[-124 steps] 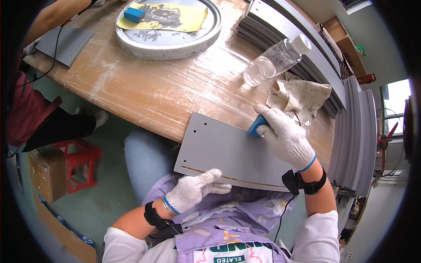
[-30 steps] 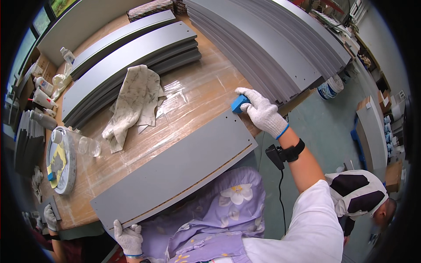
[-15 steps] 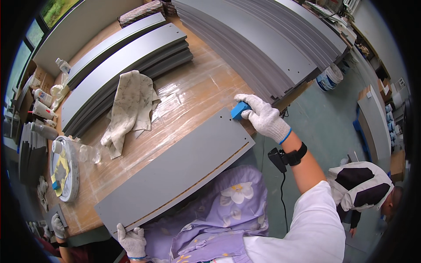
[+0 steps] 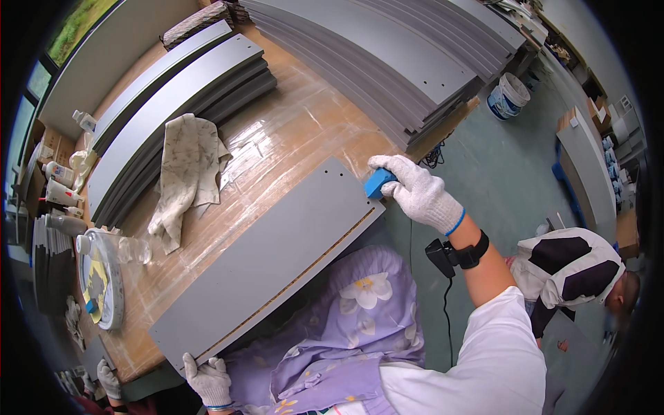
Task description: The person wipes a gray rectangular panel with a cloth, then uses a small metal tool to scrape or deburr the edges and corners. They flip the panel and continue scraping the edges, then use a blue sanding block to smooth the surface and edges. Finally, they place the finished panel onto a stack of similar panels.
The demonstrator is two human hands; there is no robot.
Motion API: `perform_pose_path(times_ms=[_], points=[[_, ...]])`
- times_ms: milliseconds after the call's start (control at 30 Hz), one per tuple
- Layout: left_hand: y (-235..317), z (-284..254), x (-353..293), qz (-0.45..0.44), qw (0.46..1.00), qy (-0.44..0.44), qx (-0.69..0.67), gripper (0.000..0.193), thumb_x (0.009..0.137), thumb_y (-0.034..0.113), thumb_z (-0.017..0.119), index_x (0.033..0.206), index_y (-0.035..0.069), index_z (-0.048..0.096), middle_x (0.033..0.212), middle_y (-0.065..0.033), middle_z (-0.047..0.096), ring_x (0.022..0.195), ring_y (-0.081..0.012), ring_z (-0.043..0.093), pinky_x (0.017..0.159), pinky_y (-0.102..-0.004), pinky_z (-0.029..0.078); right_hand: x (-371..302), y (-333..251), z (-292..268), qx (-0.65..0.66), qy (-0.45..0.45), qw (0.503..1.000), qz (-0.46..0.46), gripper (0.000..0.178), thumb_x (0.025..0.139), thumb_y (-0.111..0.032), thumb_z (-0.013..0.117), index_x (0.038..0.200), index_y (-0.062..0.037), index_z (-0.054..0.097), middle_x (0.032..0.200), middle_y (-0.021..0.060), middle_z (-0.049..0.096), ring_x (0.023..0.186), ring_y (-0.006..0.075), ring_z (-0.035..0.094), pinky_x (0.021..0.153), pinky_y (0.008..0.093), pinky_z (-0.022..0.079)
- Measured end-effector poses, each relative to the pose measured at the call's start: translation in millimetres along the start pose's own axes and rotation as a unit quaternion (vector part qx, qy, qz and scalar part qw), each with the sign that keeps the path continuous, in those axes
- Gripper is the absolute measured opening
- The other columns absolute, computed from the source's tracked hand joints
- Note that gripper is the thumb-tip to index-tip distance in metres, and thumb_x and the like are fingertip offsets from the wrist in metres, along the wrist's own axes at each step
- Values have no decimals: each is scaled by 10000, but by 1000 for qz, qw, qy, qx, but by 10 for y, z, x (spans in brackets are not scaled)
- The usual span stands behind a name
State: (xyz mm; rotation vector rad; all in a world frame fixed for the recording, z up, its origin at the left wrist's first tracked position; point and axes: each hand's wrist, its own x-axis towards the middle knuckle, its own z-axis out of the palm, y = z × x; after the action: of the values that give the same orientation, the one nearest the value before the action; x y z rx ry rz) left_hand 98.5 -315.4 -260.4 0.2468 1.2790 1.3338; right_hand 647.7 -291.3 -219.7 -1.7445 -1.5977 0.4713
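Observation:
A long grey panel (image 4: 266, 256) lies slantwise across the near edge of the table, with small holes at its right end and a brown groove along its near side. My right hand (image 4: 420, 194), in a white knitted glove, is closed round a small blue block (image 4: 379, 182) that sits at the panel's right end edge. My gloved left hand (image 4: 208, 382) grips the panel's near left corner, thumb on top and the other fingers partly hidden. A stained cloth (image 4: 188, 173) lies on the table beyond the panel.
Stacked grey panels (image 4: 187, 111) and a larger stack (image 4: 373, 62) stand on the table (image 4: 297, 104). A round lid (image 4: 111, 297), bottles (image 4: 59, 173) and a co-worker's gloved hand (image 4: 108, 379) are at left. A bucket (image 4: 508, 95) and a bending person (image 4: 570, 266) are at right.
My right hand has moved the blue block along the panel's right end, toward the near corner. The whole view has shifted slightly. My left hand keeps its hold; the person at right has shifted.

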Motion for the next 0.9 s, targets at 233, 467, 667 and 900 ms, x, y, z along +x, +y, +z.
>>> perform_pose_path(times_ms=[233, 467, 667, 900], points=[[-9, 33, -57, 2, 1000, 3, 2, 246, 976, 357, 635, 1086, 139, 609, 936, -38, 696, 617, -169, 630, 532, -296, 589, -628, -128, -108, 26, 67, 996, 44, 466, 885, -68, 646, 1337, -44, 534, 1184, 154, 616, 1053, 292, 642, 919, 363, 529], [-21, 87, -36, -6, 1000, -25, 6, 255, 996, 332, 605, 1131, 115, 610, 963, -53, 722, 635, -169, 666, 552, -280, 603, -807, -434, 820, -88, 209, 965, -133, 574, 844, -120, 746, 1357, -25, 506, 1199, 196, 568, 1010, 374, 600, 901, 437, 507], [11, 70, -72, -5, 1000, -12, 9, 235, 992, 326, 613, 1118, 128, 618, 962, -47, 723, 638, -165, 669, 548, -278, 601, -667, -26, 622, -186, 295, 937, -20, 542, 829, -82, 730, 1324, -22, 517, 1164, 186, 566, 992, 366, 590, 869, 445, 511], [2, 34, -10, -5, 1000, 11, 17, 229, 980, 355, 627, 1102, 161, 621, 933, -24, 710, 614, -160, 649, 533, -302, 602, -763, -135, 680, -173, 263, 946, -76, 560, 827, -90, 745, 1325, -19, 498, 1187, 190, 569, 1040, 360, 597, 901, 436, 513]])
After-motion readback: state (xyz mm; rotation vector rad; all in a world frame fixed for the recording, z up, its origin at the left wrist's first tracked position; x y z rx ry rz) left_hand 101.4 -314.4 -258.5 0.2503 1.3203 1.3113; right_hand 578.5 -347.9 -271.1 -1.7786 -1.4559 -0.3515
